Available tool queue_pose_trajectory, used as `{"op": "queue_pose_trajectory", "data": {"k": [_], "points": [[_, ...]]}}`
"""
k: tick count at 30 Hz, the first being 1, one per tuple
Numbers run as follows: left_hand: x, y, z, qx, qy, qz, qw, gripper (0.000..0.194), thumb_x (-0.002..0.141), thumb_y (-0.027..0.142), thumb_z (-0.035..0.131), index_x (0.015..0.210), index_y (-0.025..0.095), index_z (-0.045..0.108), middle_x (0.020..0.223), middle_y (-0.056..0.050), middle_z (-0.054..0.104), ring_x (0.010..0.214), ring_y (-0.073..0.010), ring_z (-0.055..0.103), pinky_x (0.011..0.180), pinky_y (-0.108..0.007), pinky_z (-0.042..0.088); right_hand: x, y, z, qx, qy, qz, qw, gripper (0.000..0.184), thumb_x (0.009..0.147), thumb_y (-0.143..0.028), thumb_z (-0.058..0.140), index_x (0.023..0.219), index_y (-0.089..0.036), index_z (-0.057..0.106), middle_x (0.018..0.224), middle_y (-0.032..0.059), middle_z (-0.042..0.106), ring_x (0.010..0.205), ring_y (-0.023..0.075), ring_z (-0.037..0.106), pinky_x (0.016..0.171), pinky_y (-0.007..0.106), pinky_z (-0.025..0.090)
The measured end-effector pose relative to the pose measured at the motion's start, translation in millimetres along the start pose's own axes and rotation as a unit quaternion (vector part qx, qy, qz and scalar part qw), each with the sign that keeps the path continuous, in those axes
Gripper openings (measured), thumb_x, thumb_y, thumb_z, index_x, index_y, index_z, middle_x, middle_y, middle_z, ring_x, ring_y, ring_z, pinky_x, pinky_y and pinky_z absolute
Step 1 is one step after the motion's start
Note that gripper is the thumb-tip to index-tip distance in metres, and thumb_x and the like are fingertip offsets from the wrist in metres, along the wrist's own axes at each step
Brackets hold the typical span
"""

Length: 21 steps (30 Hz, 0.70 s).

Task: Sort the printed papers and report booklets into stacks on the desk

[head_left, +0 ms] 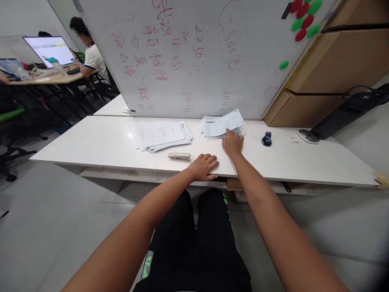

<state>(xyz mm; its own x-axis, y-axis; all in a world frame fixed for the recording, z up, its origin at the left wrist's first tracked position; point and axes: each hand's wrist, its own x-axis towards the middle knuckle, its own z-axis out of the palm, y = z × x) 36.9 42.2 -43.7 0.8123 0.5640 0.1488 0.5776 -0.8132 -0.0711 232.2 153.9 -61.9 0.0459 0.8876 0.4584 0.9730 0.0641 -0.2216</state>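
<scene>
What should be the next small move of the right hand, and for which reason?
Probably the right hand should pinch the top sheet by its lower edge: the fingers are at that edge, and the sheet lies askew across the paper pile, so it seems easy to separate.

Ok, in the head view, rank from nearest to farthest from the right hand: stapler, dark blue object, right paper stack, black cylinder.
1. Right paper stack: at the right hand's fingertips.
2. Dark blue object: right of hand.
3. Stapler: left of hand.
4. Black cylinder: far right.
</scene>
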Motion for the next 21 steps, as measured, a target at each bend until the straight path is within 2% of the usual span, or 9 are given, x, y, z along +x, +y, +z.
{"op": "queue_pose_trajectory", "data": {"k": [4, 6, 9, 13, 16, 21], "points": [[-0.9, 0.6, 1.3, 0.004, 0.007, -0.004, 1.0, 0.061, 0.087, 0.058, 0.047, 0.13, 0.015, 0.05, 0.139, -0.016, 0.046, 0.121, -0.0336, 0.04, 0.098, -0.044, 0.031, 4.1, 3.1, 4.7, 0.0, -0.053, 0.016, 0.998, 0.05, 0.092, -0.033, 0.042, 0.138, -0.013, 0.043, 0.134, 0.0181, 0.055, 0.127, 0.0305, 0.04, 0.105, 0.052, 0.016], [-1.1, 0.5, 2.3, 0.004, 0.011, -0.001, 1.0, 0.061, 0.087, 0.058, 0.046, 0.129, 0.014, 0.05, 0.138, -0.016, 0.046, 0.12, -0.0339, 0.041, 0.098, -0.044, 0.031, 5.6, 5.1, 6.8, 0.004, -0.071, 0.039, 0.997, 0.048, 0.092, -0.037, 0.042, 0.135, -0.015, 0.046, 0.13, 0.0172, 0.057, 0.123, 0.0288, 0.046, 0.105, 0.052, 0.014], [-1.2, -0.1, 3.9, 0.002, 0.014, 0.002, 1.0, 0.062, 0.087, 0.058, 0.046, 0.129, 0.014, 0.05, 0.138, -0.016, 0.046, 0.12, -0.0341, 0.041, 0.097, -0.044, 0.031, 6.3, 6.0, 7.3, 0.001, -0.081, 0.056, 0.995, 0.044, 0.094, -0.039, 0.041, 0.13, -0.017, 0.051, 0.119, 0.016, 0.064, 0.112, 0.0274, 0.054, 0.101, 0.049, 0.02], [-1.6, -0.5, 4.3, 0.002, 0.018, 0.004, 1.0, 0.06, 0.087, 0.058, 0.047, 0.128, 0.014, 0.05, 0.137, -0.016, 0.047, 0.121, -0.0338, 0.041, 0.097, -0.044, 0.031, 4.9, 3.4, 5.5, -0.031, -0.057, 0.04, 0.997, 0.036, 0.097, -0.034, 0.037, 0.116, -0.014, 0.06, 0.099, 0.016, 0.07, 0.099, 0.0268, 0.059, 0.092, 0.043, 0.026], [-1.9, 0.2, 3.5, 0.004, 0.017, 0.0, 1.0, 0.06, 0.087, 0.058, 0.046, 0.128, 0.015, 0.05, 0.137, -0.015, 0.047, 0.121, -0.0335, 0.042, 0.097, -0.043, 0.032, 3.5, 2.1, 4.5, -0.047, -0.036, 0.032, 0.998, 0.039, 0.098, -0.024, 0.028, 0.106, -0.011, 0.063, 0.086, 0.0155, 0.07, 0.087, 0.0247, 0.061, 0.088, 0.04, 0.028], [-1.8, 1.4, 2.2, 0.007, 0.012, -0.005, 1.0, 0.06, 0.087, 0.058, 0.047, 0.127, 0.015, 0.05, 0.138, -0.015, 0.047, 0.121, -0.0338, 0.042, 0.097, -0.044, 0.032, 1.9, 1.7, 2.6, -0.036, -0.011, 0.026, 0.999, 0.038, 0.097, -0.018, 0.028, 0.106, -0.008, 0.063, 0.087, 0.0172, 0.069, 0.087, 0.025, 0.06, 0.087, 0.04, 0.029]]}}
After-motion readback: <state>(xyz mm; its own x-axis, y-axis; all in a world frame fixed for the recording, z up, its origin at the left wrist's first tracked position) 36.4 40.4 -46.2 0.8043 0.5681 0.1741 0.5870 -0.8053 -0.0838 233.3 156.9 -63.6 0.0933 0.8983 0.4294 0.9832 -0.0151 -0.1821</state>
